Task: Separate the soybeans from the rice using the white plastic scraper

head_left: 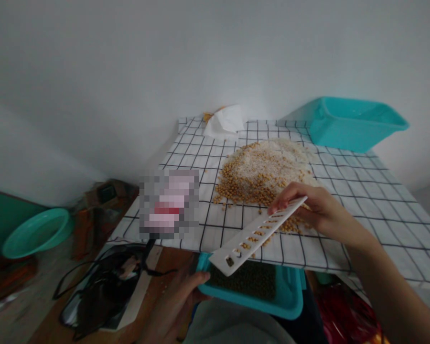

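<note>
My right hand grips a white slotted plastic strip by its far end, fingers wrapped over the edge. The strip slants down toward me, its near end above the left part of a turquoise tub. My left hand holds that tub by its left rim, at the table's front edge. Small dark green grains lie in the tub. Beyond the strip, on the checked cloth, spreads a pile of yellow soybeans mixed with pale grains that look like rice.
A larger turquoise bin stands at the table's back right. White tissue lies at the back left. A blurred-out pinkish item is on the left edge of the checked cloth. Below left are a black bag and a green basin.
</note>
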`<move>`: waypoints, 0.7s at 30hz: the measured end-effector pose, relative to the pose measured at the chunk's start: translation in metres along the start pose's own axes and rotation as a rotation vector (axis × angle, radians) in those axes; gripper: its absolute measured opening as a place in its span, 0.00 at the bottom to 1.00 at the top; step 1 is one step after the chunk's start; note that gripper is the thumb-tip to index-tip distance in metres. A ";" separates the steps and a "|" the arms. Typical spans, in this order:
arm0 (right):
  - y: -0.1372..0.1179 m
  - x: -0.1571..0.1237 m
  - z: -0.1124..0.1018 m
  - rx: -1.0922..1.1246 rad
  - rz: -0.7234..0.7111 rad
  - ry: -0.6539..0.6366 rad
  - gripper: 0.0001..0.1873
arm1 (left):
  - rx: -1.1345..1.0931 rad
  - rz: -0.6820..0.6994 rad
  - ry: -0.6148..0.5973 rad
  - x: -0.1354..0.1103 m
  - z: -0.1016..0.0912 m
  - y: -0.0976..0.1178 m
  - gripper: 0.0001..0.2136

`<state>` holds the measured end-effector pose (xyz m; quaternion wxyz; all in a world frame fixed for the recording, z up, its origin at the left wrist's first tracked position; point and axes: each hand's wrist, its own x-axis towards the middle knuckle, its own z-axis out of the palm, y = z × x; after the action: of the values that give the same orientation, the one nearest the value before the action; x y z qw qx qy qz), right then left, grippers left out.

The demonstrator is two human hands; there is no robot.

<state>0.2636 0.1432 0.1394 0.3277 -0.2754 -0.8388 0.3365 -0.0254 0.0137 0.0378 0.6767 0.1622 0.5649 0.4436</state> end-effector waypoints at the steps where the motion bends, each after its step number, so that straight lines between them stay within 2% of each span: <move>1: 0.000 0.000 0.000 -0.004 -0.001 0.006 0.07 | 0.005 -0.006 0.002 0.000 0.000 -0.001 0.10; 5: 0.001 -0.004 -0.001 0.049 0.011 0.095 0.06 | 0.000 0.022 -0.008 -0.001 0.002 -0.001 0.11; 10: -0.012 -0.021 -0.005 0.054 0.148 0.385 0.05 | 0.031 0.023 -0.007 -0.003 0.004 0.002 0.10; 12: -0.021 -0.033 -0.008 0.017 0.213 0.454 0.06 | 0.033 0.026 0.010 -0.002 0.005 0.002 0.12; 17: -0.036 -0.066 -0.014 -0.024 0.377 0.495 0.08 | 0.056 0.011 0.031 0.000 0.007 0.002 0.08; 21: -0.041 -0.084 -0.011 -0.116 0.551 0.449 0.11 | 0.060 0.011 0.027 -0.001 0.012 0.005 0.06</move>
<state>0.3151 0.0646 0.1461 0.3845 -0.5765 -0.6578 0.2953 -0.0164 0.0186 0.0456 0.6614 0.1793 0.5861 0.4324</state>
